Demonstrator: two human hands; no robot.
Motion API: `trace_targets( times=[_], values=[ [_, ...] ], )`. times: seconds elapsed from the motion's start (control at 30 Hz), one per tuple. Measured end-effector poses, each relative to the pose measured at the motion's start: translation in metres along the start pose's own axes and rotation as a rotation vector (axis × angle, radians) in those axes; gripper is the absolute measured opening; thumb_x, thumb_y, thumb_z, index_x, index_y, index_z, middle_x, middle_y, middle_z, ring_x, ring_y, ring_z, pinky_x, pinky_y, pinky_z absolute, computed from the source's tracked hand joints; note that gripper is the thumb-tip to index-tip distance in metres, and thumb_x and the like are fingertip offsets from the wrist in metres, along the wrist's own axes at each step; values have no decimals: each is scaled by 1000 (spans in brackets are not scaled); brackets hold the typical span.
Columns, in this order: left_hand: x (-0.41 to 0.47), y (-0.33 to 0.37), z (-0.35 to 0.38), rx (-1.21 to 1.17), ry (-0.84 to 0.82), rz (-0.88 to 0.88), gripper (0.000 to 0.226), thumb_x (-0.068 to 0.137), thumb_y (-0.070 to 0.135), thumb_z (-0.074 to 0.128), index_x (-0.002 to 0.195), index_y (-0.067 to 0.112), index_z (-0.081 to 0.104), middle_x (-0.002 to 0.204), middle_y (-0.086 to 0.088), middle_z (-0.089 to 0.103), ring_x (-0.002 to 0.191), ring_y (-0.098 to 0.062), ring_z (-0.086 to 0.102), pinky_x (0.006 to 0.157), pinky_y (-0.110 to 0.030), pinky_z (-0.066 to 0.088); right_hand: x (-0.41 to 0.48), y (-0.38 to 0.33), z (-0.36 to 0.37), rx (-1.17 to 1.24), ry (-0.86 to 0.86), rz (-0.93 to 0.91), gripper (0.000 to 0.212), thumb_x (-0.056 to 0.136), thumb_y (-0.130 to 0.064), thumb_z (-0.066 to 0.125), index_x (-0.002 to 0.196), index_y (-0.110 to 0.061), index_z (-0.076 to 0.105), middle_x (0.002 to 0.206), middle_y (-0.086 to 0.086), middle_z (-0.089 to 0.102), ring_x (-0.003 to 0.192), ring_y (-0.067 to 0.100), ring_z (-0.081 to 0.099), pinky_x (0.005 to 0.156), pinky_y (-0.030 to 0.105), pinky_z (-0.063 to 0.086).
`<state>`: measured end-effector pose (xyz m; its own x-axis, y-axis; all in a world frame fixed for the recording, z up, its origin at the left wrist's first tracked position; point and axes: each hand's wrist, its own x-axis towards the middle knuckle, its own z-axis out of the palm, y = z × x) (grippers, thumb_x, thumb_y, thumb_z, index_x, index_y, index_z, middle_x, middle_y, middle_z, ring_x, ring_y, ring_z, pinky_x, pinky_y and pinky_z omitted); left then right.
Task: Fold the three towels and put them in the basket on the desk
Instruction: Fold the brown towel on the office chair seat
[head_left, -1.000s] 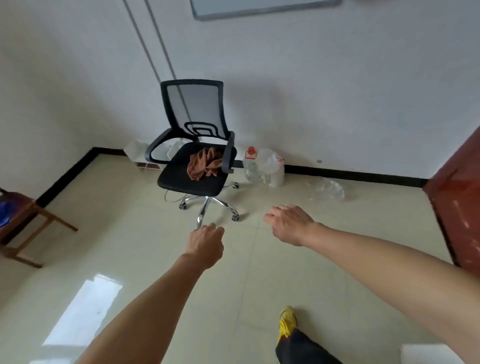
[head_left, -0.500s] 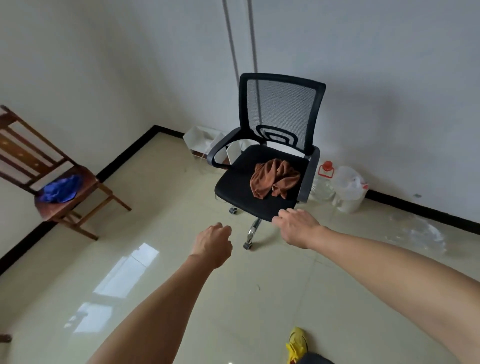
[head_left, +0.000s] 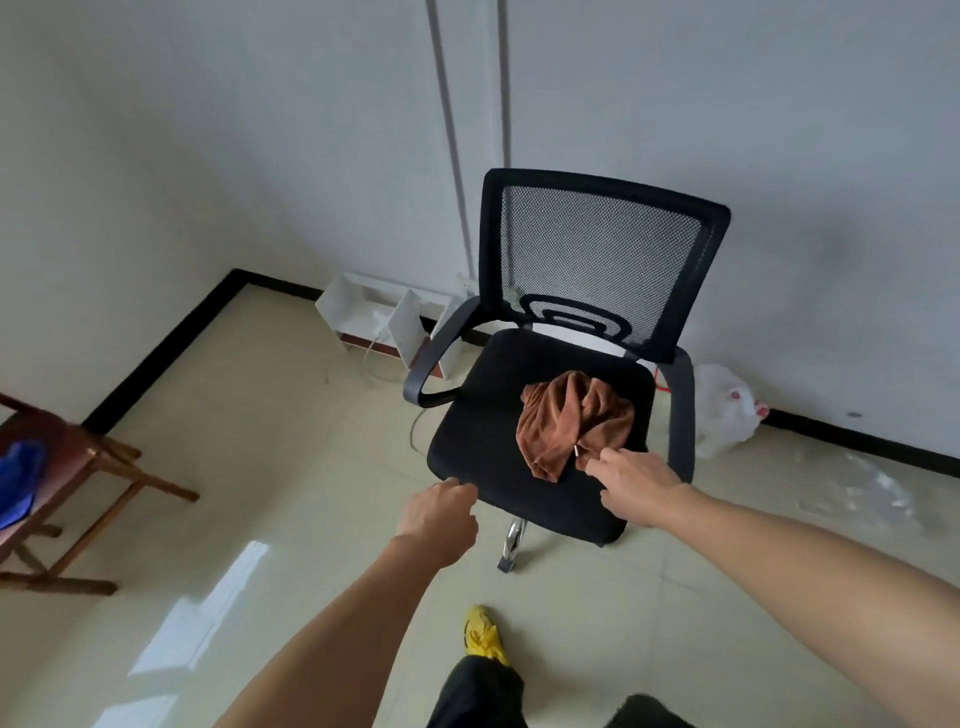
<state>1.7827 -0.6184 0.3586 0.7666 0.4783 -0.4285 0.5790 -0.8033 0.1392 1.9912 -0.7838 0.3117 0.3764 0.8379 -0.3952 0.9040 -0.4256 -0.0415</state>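
A crumpled brown towel (head_left: 571, 421) lies on the seat of a black mesh office chair (head_left: 488, 447). My right hand (head_left: 634, 486) hovers over the seat's front right, its fingertips at the towel's near edge, fingers apart and holding nothing. My left hand (head_left: 439, 514) hangs at the seat's front left corner with fingers loosely curled and empty. A blue towel (head_left: 18, 483) rests on a wooden chair (head_left: 93, 467) at the far left. No basket or desk is in view.
White shelf boxes (head_left: 384, 322) and a cable sit on the floor behind the office chair. A white plastic bag (head_left: 724, 410) leans by the wall at right. My yellow shoe (head_left: 483, 634) stands on the tiled floor below the chair.
I have stepped closer to the office chair. Both hands moved forward; the right hand now reaches the brown towel's near edge and the left is at the seat's front corner.
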Motion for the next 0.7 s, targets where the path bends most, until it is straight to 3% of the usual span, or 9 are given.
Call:
trace_targets(
  times=[0.27,0.47,0.57,0.7],
  values=[
    [108,-37,-32,-109,-154,-4,24,89,21,46,108,19,60,110,-1,63,94,-25,58,73,-29,43,56,6,-2,186,-5,152,35,92,-28,49,127,-23,53,124,0,53,108,22,58,82,37,50],
    [195,-27,-23,-194,-243,-49,29,88,23,50,114,21,61,109,-3,63,89,-22,56,72,-28,45,106,51,13,278,-16,251,31,91,-31,53,120,-23,54,114,0,61,100,23,63,80,36,51],
    [243,-24,-4,-275,-289,-120,26,87,24,54,111,20,63,103,-3,64,93,-23,59,74,-29,48,143,79,31,406,-11,328,24,91,-35,52,111,-23,59,108,0,66,92,24,66,79,38,53],
    [306,-23,28,-577,-355,-322,6,84,21,60,89,20,63,79,-1,61,68,-18,55,57,-22,39,190,107,58,545,52,457,30,92,-32,52,119,-21,61,110,3,68,94,27,67,80,38,53]
  ],
)
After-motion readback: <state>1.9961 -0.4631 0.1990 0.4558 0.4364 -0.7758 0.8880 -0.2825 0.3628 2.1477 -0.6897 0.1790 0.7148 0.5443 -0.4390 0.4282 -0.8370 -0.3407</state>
